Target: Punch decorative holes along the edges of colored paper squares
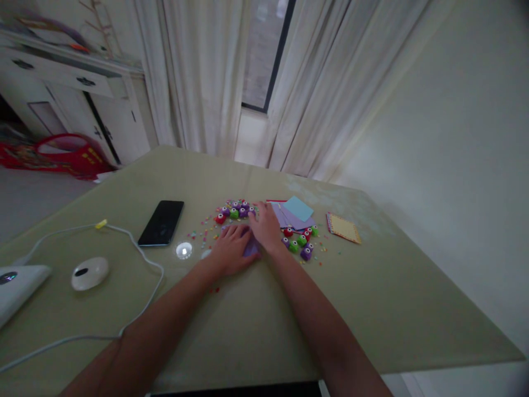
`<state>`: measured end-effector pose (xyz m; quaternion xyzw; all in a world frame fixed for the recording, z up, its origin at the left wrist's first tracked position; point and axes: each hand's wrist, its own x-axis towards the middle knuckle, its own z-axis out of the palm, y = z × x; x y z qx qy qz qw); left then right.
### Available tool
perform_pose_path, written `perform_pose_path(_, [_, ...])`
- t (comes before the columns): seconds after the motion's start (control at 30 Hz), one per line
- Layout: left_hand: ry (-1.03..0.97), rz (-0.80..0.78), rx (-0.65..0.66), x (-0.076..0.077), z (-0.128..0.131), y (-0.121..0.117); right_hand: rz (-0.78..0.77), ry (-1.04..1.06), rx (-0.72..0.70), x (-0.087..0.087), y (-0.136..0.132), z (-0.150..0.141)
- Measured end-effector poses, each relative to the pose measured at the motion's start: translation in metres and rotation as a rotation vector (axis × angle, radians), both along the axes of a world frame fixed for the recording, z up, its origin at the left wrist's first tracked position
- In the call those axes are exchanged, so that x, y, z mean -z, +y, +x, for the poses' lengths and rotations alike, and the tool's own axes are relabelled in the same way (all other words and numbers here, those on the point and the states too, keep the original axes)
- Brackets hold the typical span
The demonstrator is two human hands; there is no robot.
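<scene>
My left hand (231, 248) lies flat, fingers stretched out, over a purple sheet of paper (250, 248) in the middle of the table. Most of that sheet is hidden under the hand. Close beside it, my right hand (266, 225) reaches forward with thumb and fingers apart, at the edge of a cluster of small eyed beads, among them a purple bead (243, 212), a green bead (234, 213) and a red bead (220, 219). Right of my right wrist sits a second group of such beads (301, 240). Tiny colourful confetti pieces (204, 234) are scattered around both groups.
Behind my right hand lie purple sheets (285, 215) with a light blue sheet (298, 208) on top. A yellow-edged notepad (344, 227) is farther right. To the left are a black phone (162, 223), a white oval device (90, 273) and a white cable (156, 286).
</scene>
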<state>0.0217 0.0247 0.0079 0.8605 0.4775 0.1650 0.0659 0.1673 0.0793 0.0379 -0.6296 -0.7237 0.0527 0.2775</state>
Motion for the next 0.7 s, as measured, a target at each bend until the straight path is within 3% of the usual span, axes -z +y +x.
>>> perform_pose_path(0.1, [0.008, -0.011, -0.005, 0.003, -0.001, 0.0, -0.126, -0.147, 0.056, 0.0, 0.021, -0.008])
perform_pose_path(0.17, [0.012, -0.016, -0.006, 0.005, -0.001, 0.001, -0.158, -0.184, 0.095, 0.002, 0.02, -0.003])
perform_pose_path(0.3, [0.016, -0.02, -0.019, 0.009, 0.001, 0.002, -0.175, -0.257, 0.164, 0.006, -0.009, 0.021])
perform_pose_path(0.47, [0.02, -0.016, -0.031, 0.013, 0.002, 0.003, -0.192, -0.399, 0.135, 0.009, -0.05, 0.055])
perform_pose_path(0.7, [0.022, 0.029, -0.037, 0.019, 0.0, 0.007, -0.174, -0.255, 0.006, 0.014, -0.061, 0.068])
